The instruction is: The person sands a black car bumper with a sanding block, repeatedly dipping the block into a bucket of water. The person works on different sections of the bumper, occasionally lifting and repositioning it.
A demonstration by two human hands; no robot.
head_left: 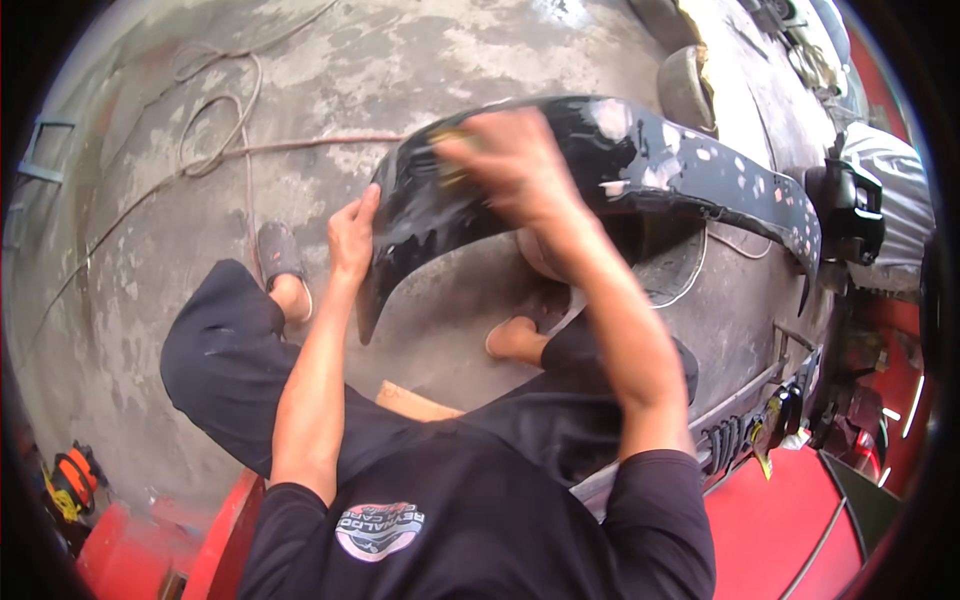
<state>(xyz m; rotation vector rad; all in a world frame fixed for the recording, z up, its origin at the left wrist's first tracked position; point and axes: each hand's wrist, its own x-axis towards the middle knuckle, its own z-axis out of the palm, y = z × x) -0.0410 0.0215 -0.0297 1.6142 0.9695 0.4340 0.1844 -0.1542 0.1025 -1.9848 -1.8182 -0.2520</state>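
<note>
A long curved black panel (680, 165), like a car bumper, spans the middle, patched with pale sanded spots and streaks. My left hand (351, 232) grips its left end, fingers closed at the edge. My right hand (510, 160), blurred by motion, lies over the upper left part of the panel with a small yellowish pad (450, 168) under its fingers. My knees are spread on either side below the panel, and a light brown piece (410, 400) like cardboard shows between my legs.
Cables (215, 160) loop across the concrete floor (130, 290). Dark parts (855, 210) and a silvery covered item (900, 200) stand at the right. A metal bar with tools (750, 420) and a red surface (760, 530) are lower right. An orange-and-black tool (75, 470) lies lower left.
</note>
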